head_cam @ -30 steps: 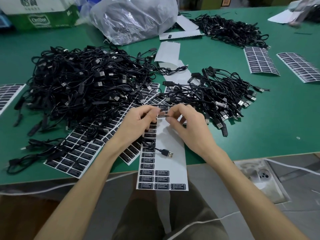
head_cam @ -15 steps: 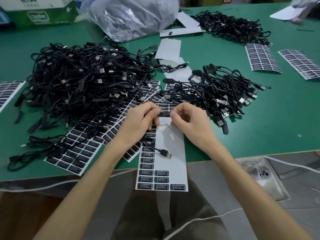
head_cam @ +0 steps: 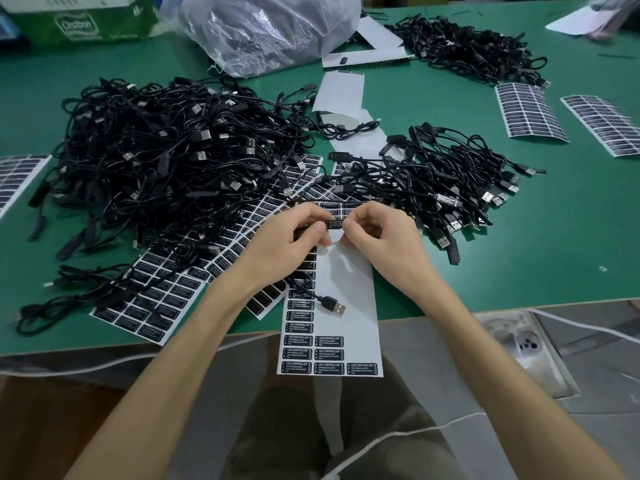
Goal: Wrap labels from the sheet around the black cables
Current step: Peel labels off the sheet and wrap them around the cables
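Both hands meet over the label sheet (head_cam: pixel 349 292), a white backing strip with black labels left along its left side and bottom. My left hand (head_cam: pixel 294 242) and my right hand (head_cam: pixel 379 239) pinch the two ends of a black label (head_cam: pixel 334 224) laid around a black cable. That cable runs under my left hand and ends in a USB plug (head_cam: pixel 334 304) lying on the sheet. A big heap of black cables (head_cam: pixel 166 164) lies to the left. A smaller pile (head_cam: pixel 446 178) lies to the right.
More full label sheets (head_cam: pixel 162 296) lie under the big heap, and others at the far right (head_cam: pixel 528 114) and left edge (head_cam: pixel 14 178). A clear plastic bag (head_cam: pixel 270 29), a green carton (head_cam: pixel 83 19) and another cable pile (head_cam: pixel 467 46) sit at the back. The table edge (head_cam: pixel 485 308) runs close below my wrists.
Both hands stay together on the same cable and label; the fingers have shifted slightly, pressing the label round the cable. The view has tilted a little.
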Demonstrator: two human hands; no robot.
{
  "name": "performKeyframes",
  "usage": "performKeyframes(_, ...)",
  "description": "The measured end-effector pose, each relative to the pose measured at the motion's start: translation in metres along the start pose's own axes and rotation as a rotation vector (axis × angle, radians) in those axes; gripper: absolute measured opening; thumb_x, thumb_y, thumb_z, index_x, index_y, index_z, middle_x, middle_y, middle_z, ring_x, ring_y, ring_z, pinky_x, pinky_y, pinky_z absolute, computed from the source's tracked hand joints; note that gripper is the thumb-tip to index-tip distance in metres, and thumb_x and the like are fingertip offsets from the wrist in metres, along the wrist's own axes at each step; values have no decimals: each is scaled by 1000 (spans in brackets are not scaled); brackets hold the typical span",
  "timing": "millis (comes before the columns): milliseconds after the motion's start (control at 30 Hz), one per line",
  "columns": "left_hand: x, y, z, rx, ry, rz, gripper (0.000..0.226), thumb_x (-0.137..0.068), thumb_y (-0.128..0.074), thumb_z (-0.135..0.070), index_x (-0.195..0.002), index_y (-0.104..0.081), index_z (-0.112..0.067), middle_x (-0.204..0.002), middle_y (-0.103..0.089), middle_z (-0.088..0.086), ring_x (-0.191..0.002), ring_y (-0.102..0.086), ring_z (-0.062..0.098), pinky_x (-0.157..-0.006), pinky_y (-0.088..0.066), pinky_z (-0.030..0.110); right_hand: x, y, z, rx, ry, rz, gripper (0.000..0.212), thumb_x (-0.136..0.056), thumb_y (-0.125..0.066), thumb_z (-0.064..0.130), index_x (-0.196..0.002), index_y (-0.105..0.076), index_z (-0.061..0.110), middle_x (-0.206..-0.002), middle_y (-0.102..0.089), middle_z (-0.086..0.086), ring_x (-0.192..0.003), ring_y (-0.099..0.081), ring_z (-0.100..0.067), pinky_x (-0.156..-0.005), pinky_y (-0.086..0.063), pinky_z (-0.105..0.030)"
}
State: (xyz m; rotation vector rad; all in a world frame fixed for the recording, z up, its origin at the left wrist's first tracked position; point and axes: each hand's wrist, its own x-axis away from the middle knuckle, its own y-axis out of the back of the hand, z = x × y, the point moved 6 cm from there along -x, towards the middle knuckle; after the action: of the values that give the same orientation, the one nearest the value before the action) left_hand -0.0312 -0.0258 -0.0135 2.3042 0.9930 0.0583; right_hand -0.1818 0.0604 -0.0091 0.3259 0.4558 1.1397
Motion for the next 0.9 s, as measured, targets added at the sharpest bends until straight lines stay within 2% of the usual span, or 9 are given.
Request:
performKeyframes(67, 0, 1, -2, 3, -13, 8, 23, -104, -57, -5, -119, -63, -20, -92, -75, -9, -94, -70, 0, -90, -51, 18, -1, 0, -1, 1, -6, -5, 10, -97, -65, 22, -89, -69, 18, -80, -76, 6, -79, -70, -13, -79, -57, -36)
performKeyframes(200, 0, 1, -1, -10, 5, -8, 21, -105, -54, -6, -121, -64, -15, -87, -75, -10, -75, -62, -10, -71, -43, 9, 0, 0, -2, 2, -5, -6, 10, -98, -65, 22, -89, -69, 19, -79, -75, 7, -78, -69, -12, -75, -55, -30)
performKeyframes(333, 1, 1, -1, -2, 16, -24, 20, -105, -54, -7, -120, -63, -16, -86, -76, -7, -68, -60, -6, -66, -43, 13, 0, -1, -1, -7, -11, -10, 11, -98, -66, 23, -89, -69, 18, -79, -74, 6, -77, -68, -12, -73, -53, -28)
performKeyframes(433, 2, 1, -2, -44, 3, -26, 20, -105, -55, -9, -119, -63, -20, -85, -76, -9, -60, -56, 4, -63, -44, 25, 0, -1, -1, -8, -15, -9, 11, -98, -66, 23, -88, -69, 18, -80, -75, 4, -77, -69, -14, -76, -55, -33)
performKeyframes(500, 3, 1, -2, -55, 3, -26, 20, -105, -55, -10, -118, -62, -24, -86, -76, -12, -64, -59, 8, -67, -48, 33, 0, -1, -1, -4, -16, -11, 12, -97, -66, 23, -87, -68, 18, -79, -75, 3, -77, -69, -15, -76, -55, -34)
performKeyframes(633, 5, 0, -4, -81, -5, -27, 21, -104, -56, -11, -118, -60, -27, -89, -75, -17, -86, -70, 18, -87, -52, 45, 0, -2, -2, 7, -21, -16, 12, -97, -66, 24, -86, -68, 20, -78, -74, 3, -76, -67, -14, -74, -54, -33)
performKeyframes(767, 5, 0, -3, -77, -20, -37, 21, -104, -56, -11, -117, -61, -26, -89, -76, -17, -92, -71, 8, -93, -52, 36, 0, -2, -2, 11, -24, -20, 12, -98, -65, 25, -86, -68, 21, -78, -74, 4, -76, -67, -13, -73, -53, -31)
performKeyframes(900, 4, 0, -2, -55, -28, -38, 18, -103, -57, -9, -117, -62, -20, -90, -76, -16, -91, -72, 2, -84, -50, 18, 0, -2, -2, 18, -26, -20, 12, -98, -65, 24, -87, -68, 19, -79, -74, 3, -77, -67, -15, -74, -54, -33)
